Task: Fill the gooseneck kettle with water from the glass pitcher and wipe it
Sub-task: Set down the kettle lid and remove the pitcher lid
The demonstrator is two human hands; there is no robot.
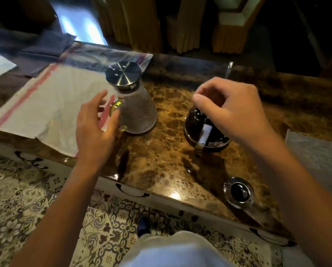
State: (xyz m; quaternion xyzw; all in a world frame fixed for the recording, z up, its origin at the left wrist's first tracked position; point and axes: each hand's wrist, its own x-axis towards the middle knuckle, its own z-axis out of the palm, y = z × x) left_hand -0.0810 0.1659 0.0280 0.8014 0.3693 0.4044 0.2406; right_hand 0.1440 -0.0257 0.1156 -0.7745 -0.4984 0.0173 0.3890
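Observation:
The glass pitcher (138, 110) stands upright on the marble table (161, 160), with a steel lid (123, 76) on top and its handle facing left. My left hand (95, 122) is open right beside that handle, thumb almost touching it. To the right stands the dark gooseneck kettle (205, 132), its top uncovered and its thin spout (229, 69) pointing away from me. My right hand (230, 110) hovers over the kettle's opening with fingers curled; whether it grips anything is hidden. The kettle's lid (238, 191) lies on the table near the front edge.
A white cloth with red stripes (51, 105) is spread on the table to the left of the pitcher. A grey cloth (315, 155) lies at the right edge, and dark fabric (36, 47) at the back left. Gold-covered chairs (142, 26) stand behind the table.

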